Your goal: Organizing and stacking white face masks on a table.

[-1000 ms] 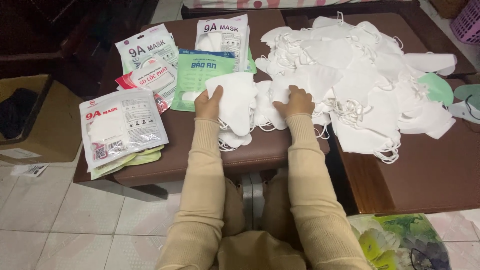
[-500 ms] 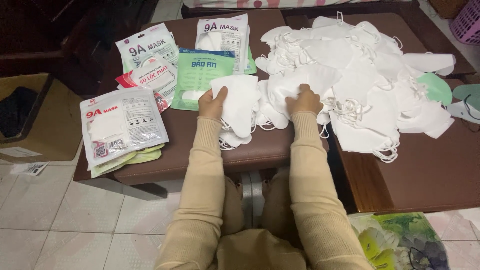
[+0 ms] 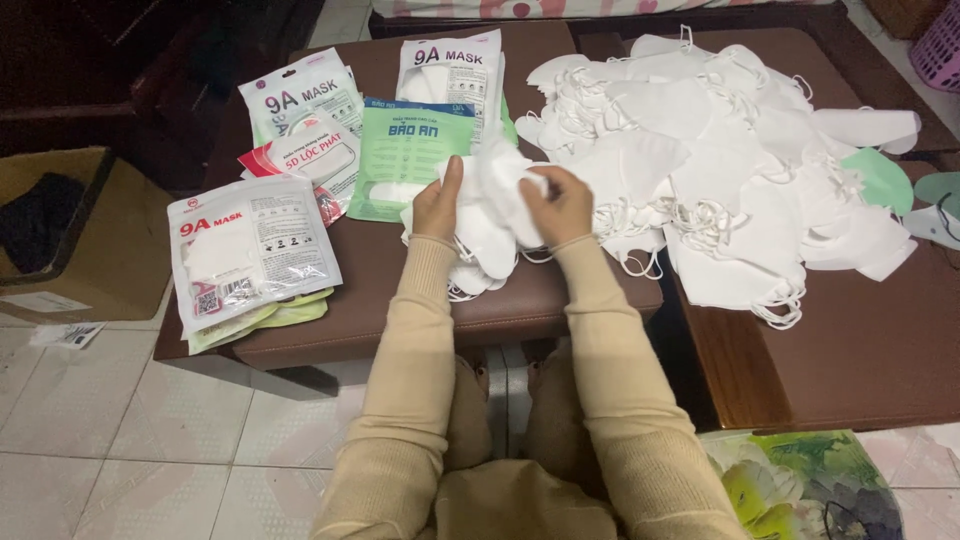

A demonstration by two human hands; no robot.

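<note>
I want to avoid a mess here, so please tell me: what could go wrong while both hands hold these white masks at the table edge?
The small stack of white masks under the left hand and right hand hangs over the padded bench's front edge, so some may slide to the floor. Loose ear loops in the big mask pile could snag and drag neighbours along.

Two hands are in view, a left hand [image 3: 438,205] and a right hand [image 3: 562,203]. At ten o'clock lie five flat mask packets [image 3: 250,250]: three white, one green, one red-edged. One heap of loose white masks [image 3: 720,160] spreads at two o'clock, too many to count. One cardboard box [image 3: 95,240] sits at nine o'clock.
</note>
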